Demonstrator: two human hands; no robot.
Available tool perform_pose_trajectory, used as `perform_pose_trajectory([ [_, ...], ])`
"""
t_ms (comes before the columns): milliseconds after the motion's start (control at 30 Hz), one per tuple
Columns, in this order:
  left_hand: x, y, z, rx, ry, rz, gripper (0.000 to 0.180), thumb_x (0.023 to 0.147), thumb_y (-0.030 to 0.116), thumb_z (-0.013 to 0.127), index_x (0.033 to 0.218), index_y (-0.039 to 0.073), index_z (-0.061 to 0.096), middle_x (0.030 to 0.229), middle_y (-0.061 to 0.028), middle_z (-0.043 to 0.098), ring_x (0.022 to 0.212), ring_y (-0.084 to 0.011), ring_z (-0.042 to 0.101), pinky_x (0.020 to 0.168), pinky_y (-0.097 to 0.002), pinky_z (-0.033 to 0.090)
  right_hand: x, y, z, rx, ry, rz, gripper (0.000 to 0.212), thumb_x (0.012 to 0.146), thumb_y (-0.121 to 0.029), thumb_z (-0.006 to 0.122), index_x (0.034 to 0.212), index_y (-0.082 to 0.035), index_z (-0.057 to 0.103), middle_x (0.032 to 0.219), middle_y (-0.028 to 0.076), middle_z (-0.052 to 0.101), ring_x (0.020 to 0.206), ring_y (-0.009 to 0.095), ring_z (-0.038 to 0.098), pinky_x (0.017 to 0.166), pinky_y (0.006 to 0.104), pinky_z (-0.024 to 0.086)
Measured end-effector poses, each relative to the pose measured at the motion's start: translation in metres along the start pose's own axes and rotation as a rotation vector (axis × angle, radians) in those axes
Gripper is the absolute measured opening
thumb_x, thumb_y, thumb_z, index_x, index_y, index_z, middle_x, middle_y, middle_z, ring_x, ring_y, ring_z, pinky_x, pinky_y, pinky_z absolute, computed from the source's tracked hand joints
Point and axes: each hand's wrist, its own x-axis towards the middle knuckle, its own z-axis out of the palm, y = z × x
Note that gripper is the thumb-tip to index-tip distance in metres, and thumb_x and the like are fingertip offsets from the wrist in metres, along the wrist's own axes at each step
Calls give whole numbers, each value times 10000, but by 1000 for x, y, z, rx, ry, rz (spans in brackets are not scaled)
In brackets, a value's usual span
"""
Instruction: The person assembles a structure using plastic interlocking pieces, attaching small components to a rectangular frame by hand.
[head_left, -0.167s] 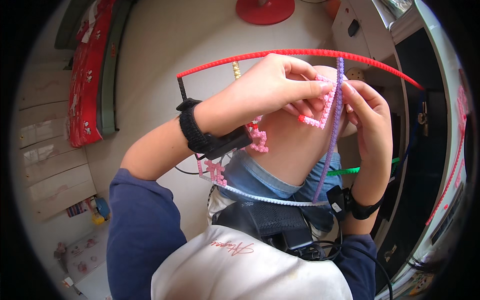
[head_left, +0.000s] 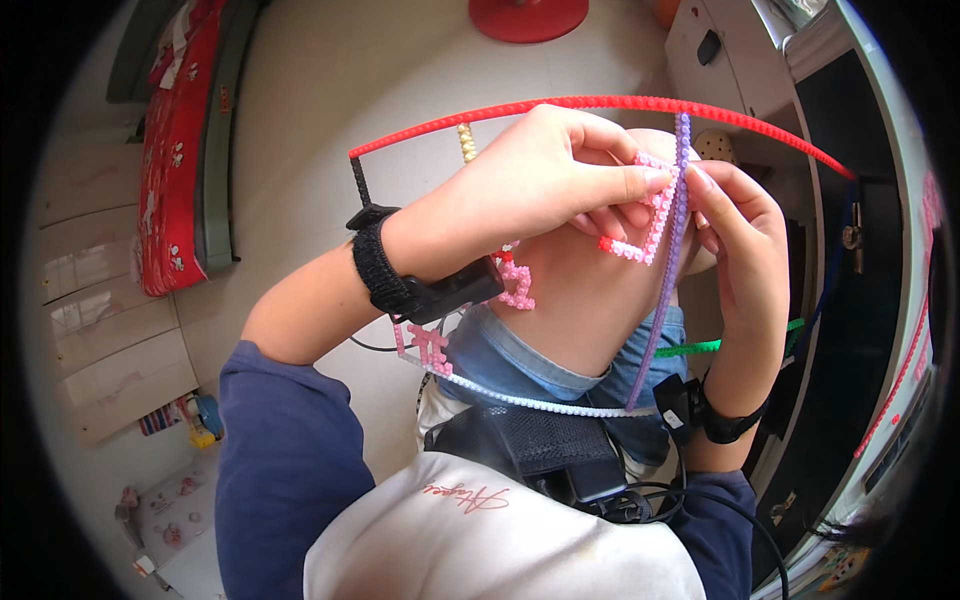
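Note:
A large open frame of knobbly beaded plastic strips lies across my lap. Its red strip (head_left: pixel 560 103) arches along the far side, and a white strip (head_left: pixel 520 401) runs along the near side. The purple strip (head_left: pixel 664 300) crosses between them. My left hand (head_left: pixel 550 180) pinches a pink angular beaded piece (head_left: pixel 655 235) with a red end, thumb on its upper part, close beside the purple strip. Thumb and fingers of my right hand (head_left: pixel 742 225) are pinched together at the purple strip's right side; what lies between them is hidden.
Smaller pink beaded shapes (head_left: pixel 432 350) sit on the frame's left side, near a black strip (head_left: pixel 361 182) and a yellow strip (head_left: pixel 467 143). A green strip (head_left: pixel 690 349) extends right. A dark cabinet (head_left: pixel 850 330) stands close on the right; a red round base (head_left: pixel 528 18) is beyond.
Both hands keep almost the same grip and place. The pink piece has tilted slightly, and the whole view has shifted a little.

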Motion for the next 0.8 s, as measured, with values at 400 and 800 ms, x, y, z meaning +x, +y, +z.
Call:
perform_pose_trajectory([
  [400,-4,-10,5,-83,31,87,284,879,268,661,999,11,682,825,-42,675,740,-87,644,639,-201,506,-6,-4,8,68,12,7,192,867,-164,659,952,7,679,824,10,639,763,53,542,700,188,387],
  [800,-9,-15,6,42,140,75,249,868,243,677,990,27,703,820,-5,644,684,-44,554,587,-190,450,-4,0,8,39,25,4,196,864,-180,663,938,0,677,830,17,650,753,52,558,675,174,391],
])
